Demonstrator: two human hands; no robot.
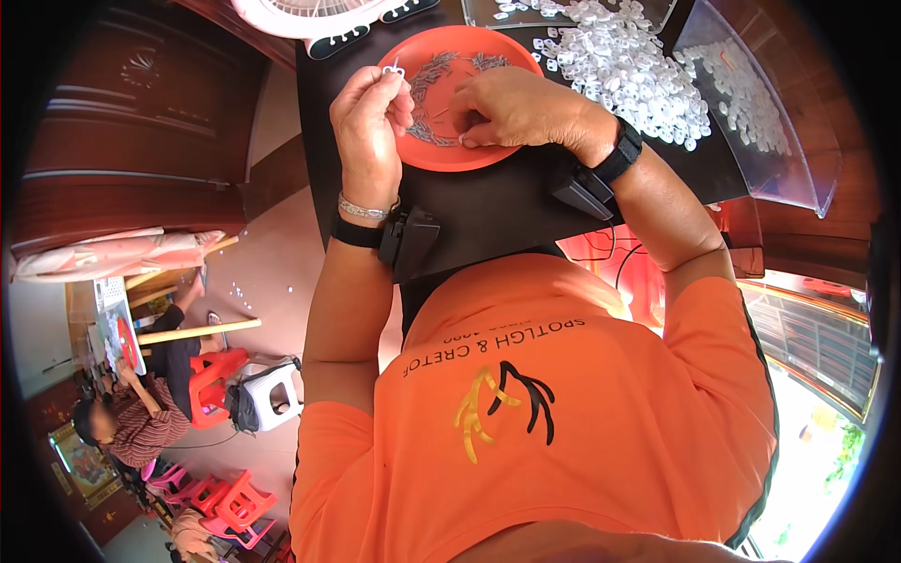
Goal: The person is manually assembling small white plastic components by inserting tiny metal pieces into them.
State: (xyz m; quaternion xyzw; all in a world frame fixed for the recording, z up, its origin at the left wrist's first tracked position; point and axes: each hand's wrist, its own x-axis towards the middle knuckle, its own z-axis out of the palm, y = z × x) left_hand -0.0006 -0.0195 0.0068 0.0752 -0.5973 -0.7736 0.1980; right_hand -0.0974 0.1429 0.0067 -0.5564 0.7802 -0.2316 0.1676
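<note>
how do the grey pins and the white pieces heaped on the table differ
The grey pins are thin, the white pieces broader. The pins lie in the red dish; the white pieces are heaped on the black table. Both are small and numerous.

The left hand (366, 127) pinches a small white plastic piece (393, 71) at the left rim of a round red dish (460, 161); the right hand (530, 108) reaches over its grey pins (435, 71), left of heaped white pieces (631, 83).

PLACE: looks like home rm, used as wkshop | EVID: dk wood panels (141, 103), plastic stools (211, 383), wht parts heap (629, 80), blk tbl (497, 216)
</note>
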